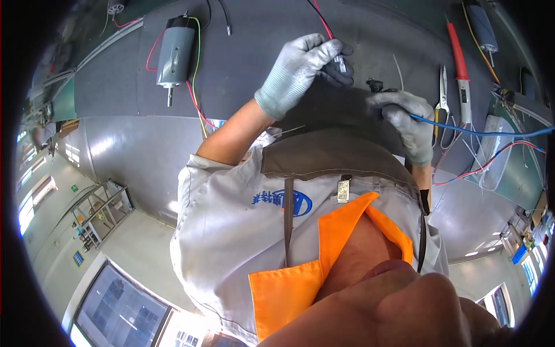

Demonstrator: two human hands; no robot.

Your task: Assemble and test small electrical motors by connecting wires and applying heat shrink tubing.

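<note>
One large motor [176, 53], with handwork to its right.
Right of the motor, the left hand [306, 63] pinches red-and-black wires [325, 24]; farther right, the right hand [410, 118] curls its fingers at a blue cable [474, 132], though I cannot tell what they grip. A pale connector [341, 63] shows at the left fingertips. Likely step: positioning leads; next probably calls for a steady pinch.

Dark grey bench [237, 75], motor [176, 55], scissors [443, 95]
</note>
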